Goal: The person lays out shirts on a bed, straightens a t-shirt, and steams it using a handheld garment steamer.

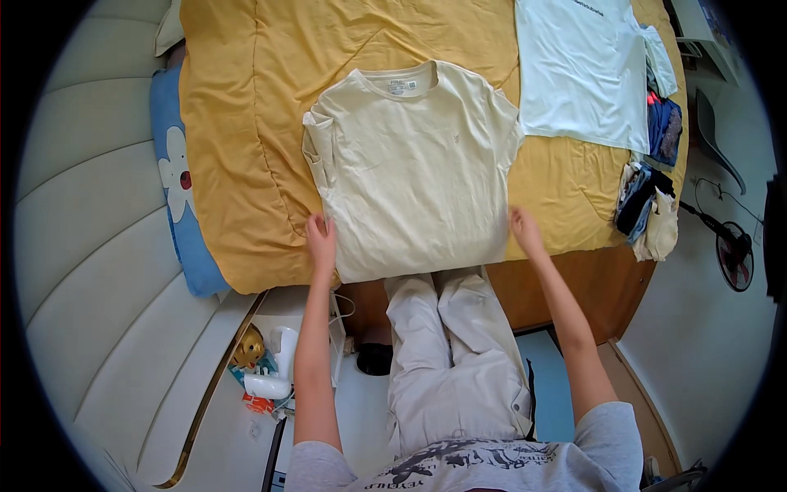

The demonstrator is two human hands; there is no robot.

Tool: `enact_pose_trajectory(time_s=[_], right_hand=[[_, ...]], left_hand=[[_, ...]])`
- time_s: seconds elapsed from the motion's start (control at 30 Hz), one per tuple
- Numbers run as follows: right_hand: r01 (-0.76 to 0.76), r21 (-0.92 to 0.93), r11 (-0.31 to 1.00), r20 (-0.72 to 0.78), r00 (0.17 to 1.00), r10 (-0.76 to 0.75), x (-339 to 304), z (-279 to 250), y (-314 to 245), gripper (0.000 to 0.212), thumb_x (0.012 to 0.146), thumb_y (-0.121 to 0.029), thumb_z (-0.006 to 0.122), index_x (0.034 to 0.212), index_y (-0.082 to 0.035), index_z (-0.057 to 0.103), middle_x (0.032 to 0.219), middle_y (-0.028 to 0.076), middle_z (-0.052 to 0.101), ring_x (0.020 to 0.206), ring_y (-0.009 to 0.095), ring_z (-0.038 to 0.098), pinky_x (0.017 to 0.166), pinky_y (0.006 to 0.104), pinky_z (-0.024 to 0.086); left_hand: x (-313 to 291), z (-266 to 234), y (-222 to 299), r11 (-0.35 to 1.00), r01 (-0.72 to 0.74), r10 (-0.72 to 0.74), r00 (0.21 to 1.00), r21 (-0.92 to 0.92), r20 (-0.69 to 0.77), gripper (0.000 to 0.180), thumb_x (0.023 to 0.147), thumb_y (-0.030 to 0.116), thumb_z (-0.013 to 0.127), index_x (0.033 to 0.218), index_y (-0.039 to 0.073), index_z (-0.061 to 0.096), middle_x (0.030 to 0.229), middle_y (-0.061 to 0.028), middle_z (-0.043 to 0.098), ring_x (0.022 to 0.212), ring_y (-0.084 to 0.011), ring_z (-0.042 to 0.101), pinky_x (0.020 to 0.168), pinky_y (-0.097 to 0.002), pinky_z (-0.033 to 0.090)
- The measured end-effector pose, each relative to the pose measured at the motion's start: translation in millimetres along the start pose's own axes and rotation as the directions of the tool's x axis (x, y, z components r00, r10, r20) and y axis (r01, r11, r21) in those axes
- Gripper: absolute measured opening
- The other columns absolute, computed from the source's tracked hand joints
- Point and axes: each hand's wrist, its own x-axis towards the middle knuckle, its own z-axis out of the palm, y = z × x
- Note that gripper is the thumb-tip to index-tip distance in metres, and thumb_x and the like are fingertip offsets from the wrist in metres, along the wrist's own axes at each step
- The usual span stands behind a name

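cream t-shirt [414, 168] flat on yellow bedspread [238, 123]; left hand [321, 239], right hand [525, 230] apparently open, pressing its lower corners.

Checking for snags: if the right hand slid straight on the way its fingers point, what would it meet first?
Probably the cream shirt's right sleeve; the right hand rests at its hem corner, fingers pointing up the bed, though exact heading is unclear.

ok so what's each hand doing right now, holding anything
Left hand: fingers on the left bottom edge of the cream short-sleeved cotton T-shirt; grip cannot be told.
Right hand: at its right bottom corner; grip cannot be told.
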Motion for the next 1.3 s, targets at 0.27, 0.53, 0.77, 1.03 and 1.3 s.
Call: enact_pose_trajectory(time_s=[0.27,0.53,0.77,1.03,1.3], right_hand=[[-0.27,0.214,0.939,-0.252,0.913,0.32,184,-25,7,0.054,0.069,-0.025,0.064,0.107,0.004,0.04,0.077,0.009,0.055,0.068,0.016,0.052,0.061,0.0248,0.042],[-0.107,0.584,0.805,-0.128,0.967,0.221,164,-36,12,0.02,0.078,-0.022,0.057,0.086,-0.004,0.054,0.072,-0.002,0.05,0.061,0.006,0.042,0.052,0.0188,0.035],[-0.432,0.756,0.491,0.055,0.789,0.611,90,-53,49,0.031,0.079,-0.032,0.054,0.093,-0.005,0.048,0.073,0.0,0.052,0.065,0.007,0.049,0.057,0.0178,0.041],[-0.753,0.455,0.476,0.631,0.65,0.424,50,5,2,0.04,0.074,-0.035,0.059,0.099,-0.005,0.051,0.088,0.003,0.057,0.078,0.01,0.053,0.067,0.0228,0.042],[-0.732,0.161,0.662,0.82,0.473,0.323,-9,14,41,0.036,0.07,-0.024,0.065,0.098,-0.005,0.054,0.089,0.002,0.056,0.078,0.012,0.052,0.068,0.0281,0.045]], left_hand=[[130,48,52,0.88,0.226,-0.221,0.973,0.417,-0.062,0.065,0.067,0.033,0.064,0.113,-0.004,0.035,0.114,-0.0211,0.042,0.105,-0.0336,0.04,0.088,-0.0346,0.033],[124,-41,-35,0.777,0.204,-0.323,0.941,-0.595,-0.1,0.026,0.083,0.027,0.044,0.095,0.004,0.049,0.092,-0.0093,0.055,0.082,-0.0176,0.051,0.07,-0.0282,0.04],[67,-26,0,0.579,0.519,-0.454,0.846,-0.629,0.279,0.032,0.083,0.04,0.044,0.082,0.008,0.047,0.076,-0.0018,0.052,0.066,-0.0076,0.049,0.055,-0.021,0.038],[60,1,-29,0.903,0.331,-0.234,0.913,-0.274,0.334,0.046,0.072,0.026,0.064,0.101,0.0,0.038,0.086,-0.0038,0.051,0.074,-0.0117,0.049,0.068,-0.0231,0.041],[7,0,-40,0.832,0.502,-0.277,0.745,-0.236,0.607,0.033,0.077,0.025,0.059,0.096,0.0,0.051,0.08,-0.0012,0.056,0.068,-0.0081,0.049,0.063,-0.0212,0.04]])
